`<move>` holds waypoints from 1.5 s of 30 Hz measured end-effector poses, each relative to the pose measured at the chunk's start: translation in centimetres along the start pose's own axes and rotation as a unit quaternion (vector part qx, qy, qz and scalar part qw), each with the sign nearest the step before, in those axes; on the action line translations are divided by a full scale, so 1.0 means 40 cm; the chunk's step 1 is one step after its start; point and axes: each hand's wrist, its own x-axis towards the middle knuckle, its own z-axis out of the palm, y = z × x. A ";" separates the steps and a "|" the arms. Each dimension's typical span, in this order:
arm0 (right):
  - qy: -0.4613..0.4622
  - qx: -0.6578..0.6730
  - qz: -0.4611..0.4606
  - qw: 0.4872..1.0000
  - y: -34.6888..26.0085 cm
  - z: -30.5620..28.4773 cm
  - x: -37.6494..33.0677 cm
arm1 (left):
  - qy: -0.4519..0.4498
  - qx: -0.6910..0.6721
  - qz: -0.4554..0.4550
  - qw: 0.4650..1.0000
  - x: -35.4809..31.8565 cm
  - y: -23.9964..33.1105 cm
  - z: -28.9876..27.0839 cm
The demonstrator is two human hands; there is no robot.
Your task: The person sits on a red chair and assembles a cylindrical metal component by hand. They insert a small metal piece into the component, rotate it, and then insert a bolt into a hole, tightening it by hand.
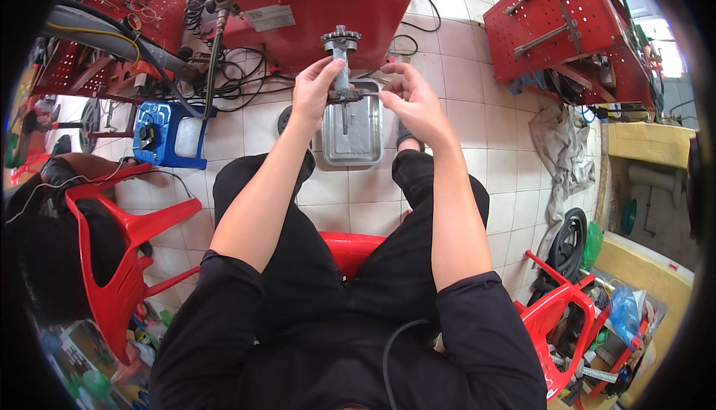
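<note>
My left hand point(315, 93) is closed on a grey metal shaft with a toothed gear point(341, 73), held upright over a tray. The toothed wheel is at the far end of the shaft. A flat cross arm sticks out to the right at the near end, and a thin rod shows below it. Beside that arm is my right hand point(415, 101), thumb and fingers apart. Its thumb tip is close to the arm's end; whether they touch I cannot tell. The rectangular metal tray point(327, 149) sits on the floor between my feet.
A red machine base point(321, 19) stands just beyond the tray, with black cables point(231, 74) around it. At left are a blue case point(168, 136) and a red plastic chair point(138, 224). Red perforated panels point(548, 33) and a grey cloth point(559, 156) are at right.
</note>
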 end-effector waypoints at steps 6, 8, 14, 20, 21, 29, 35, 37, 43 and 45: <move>0.017 -0.011 0.131 0.991 -0.027 -0.001 0.001 | -0.006 0.014 0.011 1.000 0.002 -0.005 -0.006; 0.037 -0.026 0.044 0.998 0.008 -0.001 0.002 | -0.012 0.009 0.012 1.000 0.002 -0.001 -0.002; 0.009 -0.019 0.177 0.984 -0.046 0.000 0.000 | -0.016 0.013 0.013 1.000 0.000 0.000 -0.010; -0.002 -0.009 0.068 0.998 -0.016 -0.002 -0.004 | -0.014 0.013 0.004 1.000 0.001 -0.001 -0.008; 0.001 -0.013 0.104 0.994 -0.025 -0.001 -0.004 | -0.014 0.012 0.002 1.000 0.000 -0.001 -0.009; -0.016 -0.023 0.075 0.997 -0.014 0.000 -0.005 | -0.012 0.016 0.012 1.000 0.003 -0.006 -0.010; 0.044 -0.023 0.069 0.996 0.008 0.005 0.003 | -0.014 0.022 0.015 1.000 0.005 -0.008 -0.003; 0.012 -0.012 0.063 0.998 -0.006 0.008 -0.004 | -0.014 0.021 0.015 1.000 0.005 -0.008 -0.009; 0.029 -0.009 0.131 0.991 -0.020 0.007 0.003 | -0.012 0.019 0.013 1.000 0.004 -0.007 -0.008; 0.036 -0.018 0.083 0.996 -0.001 0.011 0.003 | -0.011 0.018 0.015 1.000 0.004 -0.006 -0.006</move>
